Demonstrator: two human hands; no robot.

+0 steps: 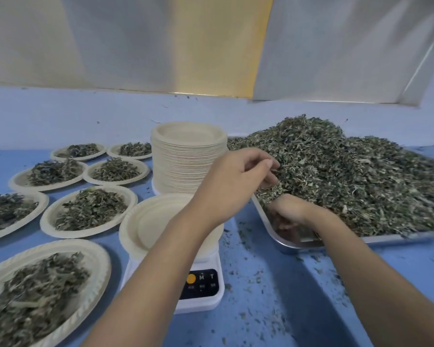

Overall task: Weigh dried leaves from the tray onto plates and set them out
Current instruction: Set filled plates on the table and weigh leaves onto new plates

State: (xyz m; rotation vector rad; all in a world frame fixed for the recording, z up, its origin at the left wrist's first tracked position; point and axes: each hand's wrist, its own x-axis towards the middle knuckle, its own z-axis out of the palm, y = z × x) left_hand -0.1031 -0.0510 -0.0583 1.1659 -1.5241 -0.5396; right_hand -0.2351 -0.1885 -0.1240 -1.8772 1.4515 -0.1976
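head view, single frame.
- tray [283,242]: metal, lying on the right of the blue table [273,304], heaped high with dried leaves [356,176]; the heap is covering nearly the whole tray, and only the near-left corner is showing bare metal.
- left hand [241,176]: reaching across over the heap's left edge, fingers curling, thumb and fingertips pinching a small bit of leaf just above the pile.
- right hand [289,212]: lying palm down in the near-left corner of the tray, fingers curling into the edge of the heap and closing on a clump of leaves; fingertips partly buried.
- empty plate [155,221]: sitting on the white scale [200,286] just left of the tray, partly under the left forearm; nothing lying on it. scale readout is hidden by the arm.
- stack of plates [183,161]: standing tall behind the scale, just beside the tray's far-left end.
- filled plates [46,222]: seven showing, set out in rows across the left of the table, each carrying a mound of leaves.
- leaf crumbs [246,271]: lying scattered over the table between scale and tray.
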